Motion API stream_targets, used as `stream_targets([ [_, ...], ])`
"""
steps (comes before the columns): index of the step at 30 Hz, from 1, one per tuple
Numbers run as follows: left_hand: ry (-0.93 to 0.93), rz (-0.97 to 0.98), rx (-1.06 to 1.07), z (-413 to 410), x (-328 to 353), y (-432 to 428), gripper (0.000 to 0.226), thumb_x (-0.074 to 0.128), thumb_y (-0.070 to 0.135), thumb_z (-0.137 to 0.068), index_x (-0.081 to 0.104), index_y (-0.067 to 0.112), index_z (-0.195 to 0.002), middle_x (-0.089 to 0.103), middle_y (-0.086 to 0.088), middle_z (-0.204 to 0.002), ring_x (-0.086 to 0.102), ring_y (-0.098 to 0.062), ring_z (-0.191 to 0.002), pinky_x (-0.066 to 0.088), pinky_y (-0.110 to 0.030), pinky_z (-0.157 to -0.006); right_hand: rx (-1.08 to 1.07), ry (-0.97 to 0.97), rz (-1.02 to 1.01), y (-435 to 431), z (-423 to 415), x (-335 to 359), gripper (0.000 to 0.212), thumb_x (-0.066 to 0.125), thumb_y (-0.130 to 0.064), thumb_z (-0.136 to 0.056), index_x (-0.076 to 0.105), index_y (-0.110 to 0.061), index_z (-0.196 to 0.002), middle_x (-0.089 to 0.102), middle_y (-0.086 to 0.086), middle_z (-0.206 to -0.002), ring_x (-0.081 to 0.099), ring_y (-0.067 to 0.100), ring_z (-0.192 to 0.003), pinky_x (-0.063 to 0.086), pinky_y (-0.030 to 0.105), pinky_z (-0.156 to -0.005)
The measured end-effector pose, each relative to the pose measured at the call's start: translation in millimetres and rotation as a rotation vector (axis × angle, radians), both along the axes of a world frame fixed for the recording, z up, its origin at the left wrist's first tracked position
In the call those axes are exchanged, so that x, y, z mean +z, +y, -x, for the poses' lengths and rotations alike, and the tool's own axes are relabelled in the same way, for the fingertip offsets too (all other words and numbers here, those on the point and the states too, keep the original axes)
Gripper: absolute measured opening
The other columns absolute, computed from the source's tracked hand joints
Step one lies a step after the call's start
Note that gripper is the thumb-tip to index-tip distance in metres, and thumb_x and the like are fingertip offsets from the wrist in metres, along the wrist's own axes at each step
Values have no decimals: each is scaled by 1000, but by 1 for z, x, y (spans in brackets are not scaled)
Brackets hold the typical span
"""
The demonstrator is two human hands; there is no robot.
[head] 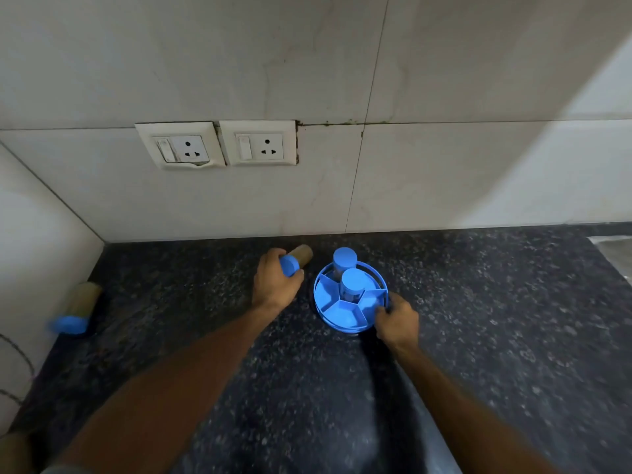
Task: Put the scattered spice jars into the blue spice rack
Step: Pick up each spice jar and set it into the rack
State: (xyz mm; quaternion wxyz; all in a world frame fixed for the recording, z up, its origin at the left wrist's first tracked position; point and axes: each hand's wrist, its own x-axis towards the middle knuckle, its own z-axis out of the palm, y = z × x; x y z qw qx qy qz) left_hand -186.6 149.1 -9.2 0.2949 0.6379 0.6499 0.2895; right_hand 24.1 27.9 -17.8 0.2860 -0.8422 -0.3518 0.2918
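The round blue spice rack [337, 314] stands on the dark counter near the wall, with wedge compartments. Two blue-lidded jars stand upright in it, one at the back [344, 260] and one at the centre [353, 283]. My right hand [396, 319] grips the rack's front right rim. My left hand [275, 283] is closed around the blue lid end of a brown spice jar [301, 256] that lies on its side just left of the rack. Another brown jar with a blue lid [77, 307] lies on its side at the far left by the side wall.
The speckled dark counter [478, 319] meets a tiled wall with two socket plates [219, 145] above. A side wall closes the left end. A pale object [615, 251] shows at the right edge. A brownish object [13, 453] sits at the bottom left corner.
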Motion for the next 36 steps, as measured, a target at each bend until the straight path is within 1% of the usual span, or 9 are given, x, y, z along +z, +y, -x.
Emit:
stream_targets([
  [4, -292, -211, 21, 19, 10, -38, 48, 76, 20, -67, 57, 28, -110, 64, 5, -108, 64, -16, -96, 57, -37, -77, 12, -7, -17, -14, 13, 4, 22, 55, -21, -87, 66, -11, -103, 74, 16, -90, 71, 38, -84, 60, 46, -77],
  [8, -342, -293, -120, 33, 20, -77, 50, 76, 18, -71, 57, 30, -116, 62, 5, -114, 64, -14, -97, 56, -28, -65, 65, 24, -29, -34, 35, 9, 23, 54, -20, -89, 68, -10, -104, 75, 16, -94, 71, 36, -85, 58, 41, -76],
  [13, -102, -216, -238, 41, 21, -116, 56, 75, 31, -69, 59, 31, -122, 59, 13, -115, 62, -9, -100, 58, -37, -79, 76, 59, -40, -58, 58, 1, 22, 54, -19, -91, 66, -8, -106, 75, 17, -97, 71, 38, -86, 58, 40, -78],
  [15, -5, -172, -239, 48, 20, -129, 59, 74, 36, -70, 56, 34, -126, 58, 15, -117, 61, -8, -100, 56, -38, -83, 96, 69, -34, -65, 62, -5, 22, 54, -22, -90, 65, -10, -104, 75, 17, -93, 72, 38, -82, 61, 47, -77],
  [20, 186, -40, -272, 73, 14, -163, 81, 67, 33, -74, 32, 30, -147, 48, 9, -140, 54, -15, -122, 50, -40, -99, 166, 79, -25, -80, 71, -10, 22, 53, -22, -86, 63, -10, -101, 74, 15, -85, 73, 35, -74, 62, 50, -68],
  [24, 427, 34, -127, 111, 8, -197, 70, 57, 30, -82, 33, 22, -148, 45, -1, -147, 40, -22, -136, 32, -43, -112, 260, 146, 7, -82, 85, 0, 39, 51, -13, -87, 53, -16, -126, 73, 18, -94, 68, 28, -57, 54, 32, -41],
  [27, 553, 13, 20, 149, 7, -231, 63, 56, 34, -81, 45, 19, -141, 51, -4, -140, 41, -26, -132, 30, -44, -110, 334, 183, 8, -85, 102, 6, 53, 50, -11, -89, 42, -21, -141, 72, 19, -95, 63, 21, -47, 47, 24, -36],
  [31, 633, 40, 253, 194, 4, -271, 64, 58, 36, -71, 57, 7, -128, 60, -17, -123, 52, -40, -119, 38, -53, -100, 440, 205, 19, -98, 132, 9, 50, 52, -13, -89, 46, -21, -138, 72, 17, -92, 61, 18, -47, 46, 21, -36],
  [36, 642, 202, 407, 223, 15, -306, 52, 56, 19, -86, 47, 12, -137, 38, -20, -147, 39, -41, -130, 37, -57, -101, 531, 251, -1, -119, 162, 6, 40, 58, -16, -89, 51, -21, -128, 72, 14, -91, 62, 19, -48, 46, 21, -36],
])
